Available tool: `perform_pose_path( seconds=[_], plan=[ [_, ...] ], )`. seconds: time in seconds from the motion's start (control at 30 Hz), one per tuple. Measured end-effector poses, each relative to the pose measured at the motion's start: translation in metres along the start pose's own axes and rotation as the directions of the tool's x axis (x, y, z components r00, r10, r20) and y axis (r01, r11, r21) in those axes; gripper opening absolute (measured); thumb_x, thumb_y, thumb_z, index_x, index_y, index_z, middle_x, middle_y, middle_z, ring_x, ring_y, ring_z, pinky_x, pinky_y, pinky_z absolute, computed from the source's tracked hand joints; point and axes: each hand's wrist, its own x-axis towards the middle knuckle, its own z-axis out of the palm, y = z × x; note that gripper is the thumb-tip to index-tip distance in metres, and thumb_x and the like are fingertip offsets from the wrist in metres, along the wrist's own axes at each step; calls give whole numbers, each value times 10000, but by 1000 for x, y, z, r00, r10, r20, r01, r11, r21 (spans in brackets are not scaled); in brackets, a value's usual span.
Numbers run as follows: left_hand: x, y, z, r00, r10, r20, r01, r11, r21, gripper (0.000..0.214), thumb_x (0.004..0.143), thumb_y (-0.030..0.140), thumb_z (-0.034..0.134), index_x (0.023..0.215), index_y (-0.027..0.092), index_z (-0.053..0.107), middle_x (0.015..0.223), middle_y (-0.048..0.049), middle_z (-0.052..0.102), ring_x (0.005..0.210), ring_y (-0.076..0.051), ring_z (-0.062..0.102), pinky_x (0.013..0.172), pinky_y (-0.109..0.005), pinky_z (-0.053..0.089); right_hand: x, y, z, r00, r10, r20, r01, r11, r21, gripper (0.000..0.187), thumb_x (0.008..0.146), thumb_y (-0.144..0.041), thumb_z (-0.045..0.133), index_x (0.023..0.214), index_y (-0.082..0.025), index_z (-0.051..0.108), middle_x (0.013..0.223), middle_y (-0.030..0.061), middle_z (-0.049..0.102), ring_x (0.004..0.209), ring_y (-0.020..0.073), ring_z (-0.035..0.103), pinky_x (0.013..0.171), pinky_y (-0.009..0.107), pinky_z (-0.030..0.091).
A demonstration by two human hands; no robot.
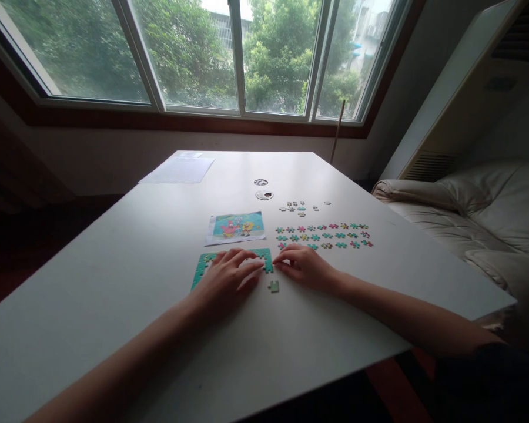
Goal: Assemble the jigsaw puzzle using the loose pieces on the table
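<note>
Partial green puzzle border (267,257), flat, loose green piece (274,286) nearby

Behind the white table (92,305), a wide window (194,64); at the table's far left corner, white paper (176,171); past its far right corner, a thin stick (337,132); along its right side, a pale sofa (462,226).

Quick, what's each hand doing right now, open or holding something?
Left hand: open, palm down over the puzzle border.
Right hand: fingers bent beside the border's right edge; whether holding anything cannot be told.
</note>
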Motion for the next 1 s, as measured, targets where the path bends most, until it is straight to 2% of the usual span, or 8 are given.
perform_pose_path(
  seconds=[0.1,0.37,0.47,0.53,0.63,0.73,0.83,1.0],
  plan=[
    [-2,-1,-1,1000,8,-7,-8,1000,-19,259,900,237,453,1086,280,629,1137,-71,605,1070,-265,503,881,-440,394,-2,-1,-1,1000,-12,-19,12,1000,-14,164,838,-145,547,900,-164,697,871,53,650,654,93,571,647,214,462],
    [-1,-1,-7,1000,13,13,-13,999,-31,252,897,241,467,1057,305,651,1101,-58,630,1030,-257,538,871,-446,405,-2,-6,-5,990,-136,26,137,989,-55,149,857,-171,548,879,-177,696,847,65,656,782,140,599,717,255,482],
    [-6,-21,-23,1000,6,24,-5,999,-32,268,895,292,471,1111,301,631,1093,-59,628,1030,-249,542,889,-433,409,-3,-6,-5,991,-130,11,130,990,-46,151,862,-174,538,881,-176,689,854,69,659,800,145,607,727,260,488],
    [-13,-43,-38,997,-41,64,43,999,-23,271,895,349,465,1090,294,644,1103,-62,622,1037,-259,541,871,-424,429,-4,-5,-5,994,-111,0,111,993,-48,154,858,-169,536,900,-171,684,876,76,657,795,144,612,727,262,492],
    [-27,-81,-58,981,-130,144,136,990,-34,389,855,471,502,1175,274,600,1148,-78,600,1059,-271,530,892,-409,438,-5,-3,-5,997,-75,-11,75,995,-59,168,845,-156,540,934,-165,681,918,89,648,761,137,613,720,268,499],
    [-39,-106,-70,929,-237,284,258,966,-38,519,788,551,561,1232,282,560,1222,-85,556,1123,-294,493,929,-415,421,-6,-2,-4,998,-67,-12,66,996,-65,176,846,-161,538,950,-159,680,929,101,646,806,154,610,742,287,503],
    [-45,-113,-73,890,-279,360,311,950,-31,604,720,597,607,1253,319,545,1269,-73,536,1164,-323,463,941,-435,407,-6,-1,-3,997,-78,-11,77,994,-77,178,853,-170,535,959,-160,677,936,106,644,863,171,604,776,306,501],
    [-45,-105,-72,871,-305,385,342,939,-31,685,625,621,669,1247,362,548,1285,-62,532,1182,-343,444,938,-438,404,-7,0,-3,993,-119,16,120,988,-100,194,857,-162,534,990,-188,672,913,89,643,866,169,595,777,303,493]
  ],
)
